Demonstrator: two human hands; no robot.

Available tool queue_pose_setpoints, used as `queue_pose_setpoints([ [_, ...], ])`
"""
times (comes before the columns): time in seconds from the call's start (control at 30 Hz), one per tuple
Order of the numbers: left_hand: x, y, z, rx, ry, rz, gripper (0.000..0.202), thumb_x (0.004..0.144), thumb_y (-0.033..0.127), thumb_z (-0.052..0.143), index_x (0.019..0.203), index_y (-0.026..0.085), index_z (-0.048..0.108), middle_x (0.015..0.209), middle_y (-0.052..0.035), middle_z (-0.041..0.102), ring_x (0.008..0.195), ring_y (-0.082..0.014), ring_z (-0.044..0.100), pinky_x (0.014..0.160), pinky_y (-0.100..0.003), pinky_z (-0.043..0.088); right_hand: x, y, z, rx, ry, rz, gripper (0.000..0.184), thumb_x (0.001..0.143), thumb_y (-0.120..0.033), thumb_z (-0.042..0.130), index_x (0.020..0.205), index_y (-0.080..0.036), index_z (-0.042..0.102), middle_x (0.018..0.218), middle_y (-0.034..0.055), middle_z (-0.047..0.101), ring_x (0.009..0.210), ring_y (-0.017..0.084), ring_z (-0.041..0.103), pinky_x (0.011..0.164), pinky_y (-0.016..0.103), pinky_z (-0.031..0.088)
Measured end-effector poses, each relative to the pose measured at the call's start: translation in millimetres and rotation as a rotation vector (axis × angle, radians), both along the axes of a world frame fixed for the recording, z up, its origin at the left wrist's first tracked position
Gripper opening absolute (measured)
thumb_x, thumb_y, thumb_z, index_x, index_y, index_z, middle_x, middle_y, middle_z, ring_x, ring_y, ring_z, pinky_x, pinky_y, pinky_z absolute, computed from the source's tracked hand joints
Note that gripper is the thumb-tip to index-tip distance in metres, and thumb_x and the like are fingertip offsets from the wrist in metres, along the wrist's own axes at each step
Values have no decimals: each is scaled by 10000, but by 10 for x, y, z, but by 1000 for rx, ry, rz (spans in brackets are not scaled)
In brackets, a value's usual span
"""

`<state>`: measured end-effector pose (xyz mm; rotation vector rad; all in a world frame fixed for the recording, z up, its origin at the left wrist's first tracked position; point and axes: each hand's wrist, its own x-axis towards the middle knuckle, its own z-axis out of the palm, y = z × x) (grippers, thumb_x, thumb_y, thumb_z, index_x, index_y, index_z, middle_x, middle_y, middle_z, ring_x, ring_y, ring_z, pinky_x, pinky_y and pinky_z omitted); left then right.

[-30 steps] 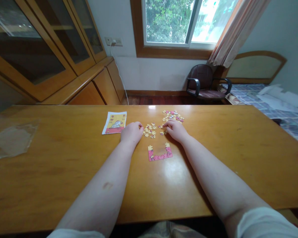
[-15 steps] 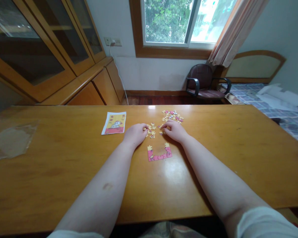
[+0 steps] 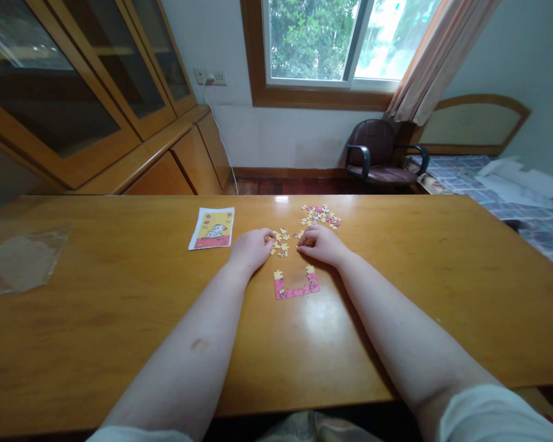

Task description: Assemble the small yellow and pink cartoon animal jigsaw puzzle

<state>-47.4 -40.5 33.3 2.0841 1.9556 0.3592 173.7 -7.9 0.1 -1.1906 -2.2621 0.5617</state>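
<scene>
My left hand (image 3: pixel 253 247) rests on the table with curled fingers, at the left edge of a small group of yellow puzzle pieces (image 3: pixel 283 246). Whatever its fingertips hold is hidden. Across that group, my right hand (image 3: pixel 322 243) has thumb and fingers pinched at a yellow puzzle piece, mostly covered by the fingers. Nearer to me lies a joined U-shaped strip of puzzle (image 3: pixel 297 292), pink along the bottom and sides with yellow upper ends. Beyond my right hand is a heap of loose puzzle pieces (image 3: pixel 320 215), yellow and pink.
A picture card (image 3: pixel 212 229) with a white animal on yellow and pink lies left of my left hand. A clear plastic bag (image 3: pixel 25 261) is at the table's left. Behind the wooden table (image 3: pixel 129 319) stand a cabinet (image 3: pixel 166 178) and an armchair (image 3: pixel 375 150).
My right hand has shifted slightly toward me, its fingertips lowering from the upper loose pieces onto a piece near its thumb. My left hand has barely moved.
</scene>
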Motion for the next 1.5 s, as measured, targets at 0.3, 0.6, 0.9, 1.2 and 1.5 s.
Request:
queue_pose_setpoints([
  [0.3,-5,-2,25,6,-26,52,301,843,307,470,1042,251,690,969,-74,722,910,-260,647,765,-335,487,-5,-22,40,2,7,-6,87,773,-218,636,709,-194,690,810,23,623,799,155,576,779,278,450],
  [0.6,-43,35,-37,46,-34,59,289,849,281,464,1015,238,697,1012,-81,695,928,-248,633,805,-332,489,18,34,18,74,4,-150,143,818,-205,548,743,-190,669,817,39,634,811,170,565,786,290,432],
  [0.9,38,-22,-109,130,26,-301,459,857,391,522,1306,303,556,1448,-53,455,1322,-278,386,1109,-448,288,4,31,22,98,-16,-200,169,858,-233,526,771,-190,664,819,46,647,821,179,568,777,288,422],
  [1.2,20,43,-194,29,-18,-442,400,916,302,414,1268,245,594,1406,-41,524,1337,-214,415,1141,-419,266,-1,26,22,79,-24,-195,167,851,-230,546,743,-186,666,795,42,634,800,170,561,770,275,415],
  [1.5,-154,155,-279,96,-9,-299,381,902,283,443,1223,192,628,1347,-72,577,1286,-225,479,1116,-373,340,-3,26,32,65,-21,-201,154,842,-205,555,737,-183,665,772,34,622,776,163,542,744,262,398],
])
